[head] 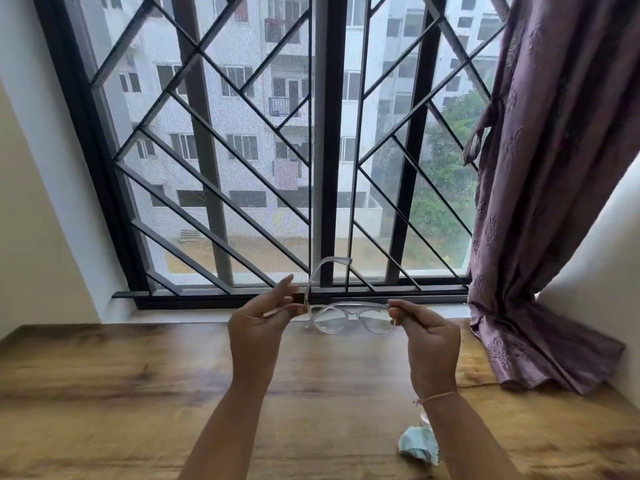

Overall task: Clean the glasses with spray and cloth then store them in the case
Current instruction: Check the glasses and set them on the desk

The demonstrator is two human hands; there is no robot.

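Left hand (258, 327) and right hand (427, 336) pinch the glasses (349, 315) by the frame ends above the table (104, 393); better not to touch the lenses

Clear glasses (346, 315); pale blue cloth (417, 445); mauve patterned curtain (540, 202).

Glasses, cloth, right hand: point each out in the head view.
glasses (348, 312): head view, on the bridge of the clear frame.
cloth (415, 445): head view, on the middle of the visible light blue fabric.
right hand (431, 337): head view, on the middle of the hand.
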